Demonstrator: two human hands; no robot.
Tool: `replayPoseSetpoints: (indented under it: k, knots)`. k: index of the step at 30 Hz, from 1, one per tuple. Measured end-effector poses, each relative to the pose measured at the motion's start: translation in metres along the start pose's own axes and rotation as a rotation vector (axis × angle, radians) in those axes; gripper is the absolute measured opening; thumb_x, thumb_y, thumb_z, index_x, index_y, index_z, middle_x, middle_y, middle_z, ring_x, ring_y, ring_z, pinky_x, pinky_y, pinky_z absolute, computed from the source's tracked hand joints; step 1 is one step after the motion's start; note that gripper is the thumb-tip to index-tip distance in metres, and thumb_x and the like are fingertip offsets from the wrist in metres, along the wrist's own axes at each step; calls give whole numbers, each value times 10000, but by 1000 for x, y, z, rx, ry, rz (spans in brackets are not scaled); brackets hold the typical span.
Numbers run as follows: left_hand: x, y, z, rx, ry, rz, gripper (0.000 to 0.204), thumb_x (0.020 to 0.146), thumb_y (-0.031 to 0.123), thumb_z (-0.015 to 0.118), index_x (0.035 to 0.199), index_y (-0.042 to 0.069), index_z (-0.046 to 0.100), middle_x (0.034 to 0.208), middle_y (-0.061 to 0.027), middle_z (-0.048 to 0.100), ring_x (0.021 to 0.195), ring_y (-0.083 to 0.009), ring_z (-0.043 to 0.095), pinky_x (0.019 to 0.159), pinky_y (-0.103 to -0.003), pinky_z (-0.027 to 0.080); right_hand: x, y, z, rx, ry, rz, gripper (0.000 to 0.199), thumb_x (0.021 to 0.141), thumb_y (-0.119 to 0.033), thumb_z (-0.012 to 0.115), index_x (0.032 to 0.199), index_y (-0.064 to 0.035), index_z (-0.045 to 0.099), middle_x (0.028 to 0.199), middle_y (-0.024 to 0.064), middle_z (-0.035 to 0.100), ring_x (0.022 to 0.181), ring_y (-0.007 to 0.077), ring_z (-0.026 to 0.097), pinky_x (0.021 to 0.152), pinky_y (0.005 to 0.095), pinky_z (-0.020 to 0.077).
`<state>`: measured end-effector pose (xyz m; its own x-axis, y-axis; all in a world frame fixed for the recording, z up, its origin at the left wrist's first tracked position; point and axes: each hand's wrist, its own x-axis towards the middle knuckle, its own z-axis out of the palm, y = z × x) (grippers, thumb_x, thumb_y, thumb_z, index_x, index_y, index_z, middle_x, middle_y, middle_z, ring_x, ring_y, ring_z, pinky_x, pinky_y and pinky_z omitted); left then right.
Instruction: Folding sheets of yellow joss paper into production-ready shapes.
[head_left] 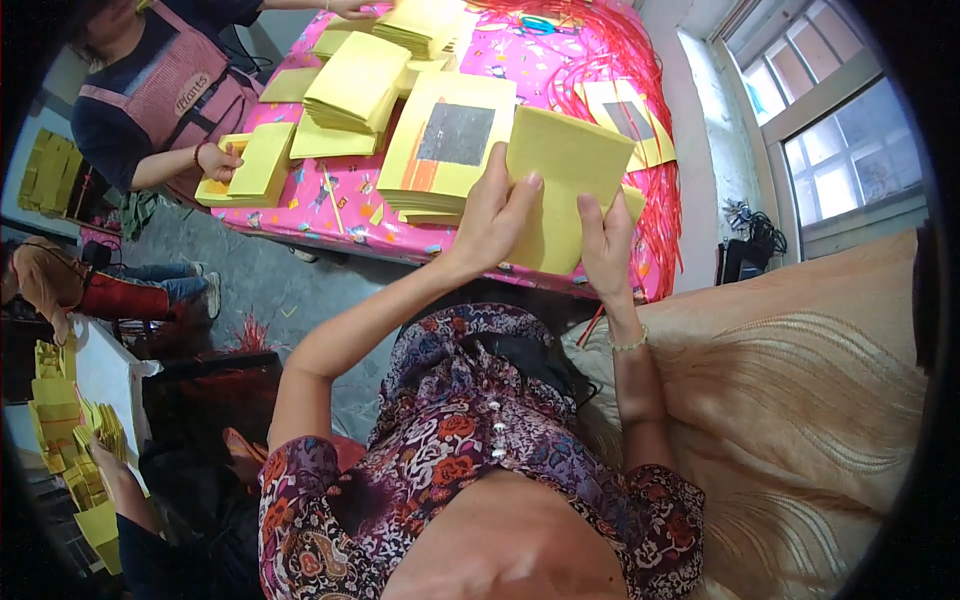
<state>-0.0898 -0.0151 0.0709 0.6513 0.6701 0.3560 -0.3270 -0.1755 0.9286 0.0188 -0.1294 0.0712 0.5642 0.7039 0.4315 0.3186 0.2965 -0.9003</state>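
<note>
Between my two hands a yellow paper sheet (572, 150) is held up above the near edge of the table, tilted toward me. My left hand (497, 215) grips its left side, thumb on the front face. On the right side my right hand (606, 245) pinches it, thumb in front and fingers mostly behind; another bit of yellow paper shows beside those fingers. Just left of the sheet lies a stack of yellow papers (405, 165), its top one bearing a dark grey rectangle (457, 134) and an orange streak. Whether I hold one layer or several, I cannot tell.
The table (300, 228) has a pink patterned cover. More yellow stacks (350, 85), red strips (600, 45) and blue-handled scissors (540, 24) lie on it. A co-worker in a pink apron (200, 90) handles yellow paper at left. Other people sit at lower left; a beige cloth-covered surface (780, 400) is at right.
</note>
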Motion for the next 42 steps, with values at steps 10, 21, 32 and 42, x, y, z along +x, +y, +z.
replayPoseSetpoints:
  k: [10, 21, 32, 42]
  knots:
    - [-22, 29, 3, -25, -17, 128, 237, 976, 131, 504, 1151, -14, 437, 945, -81, 596, 862, -98, 549, 734, -259, 465, -15, -7, -9, -123, -23, -170, 408, 959, -261, 568, 1224, 32, 464, 1002, 120, 646, 897, 181, 619, 775, 302, 484]
    - [-31, 26, -1, 51, -24, 212, 200, 969, 120, 506, 1096, -23, 447, 850, -102, 593, 771, -130, 558, 679, -283, 460, -14, -19, -12, -53, 8, -245, 424, 979, -359, 509, 1167, 21, 507, 980, 95, 619, 902, 154, 582, 782, 285, 458]
    - [-42, 21, 3, 113, -16, 108, 209, 976, 147, 497, 1097, -16, 449, 851, -104, 595, 777, -138, 565, 673, -295, 456, -21, -18, 2, -126, 225, -165, 270, 1010, -243, 457, 1064, 11, 531, 849, 58, 582, 775, 101, 520, 669, 258, 434]
    - [-47, 15, 6, 86, -23, 89, 224, 978, 138, 486, 1128, -22, 441, 895, -123, 590, 824, -154, 562, 720, -289, 454, -14, -19, -11, 23, 185, -63, 234, 1006, -191, 462, 1012, 18, 564, 805, 31, 584, 738, 77, 500, 650, 240, 429]
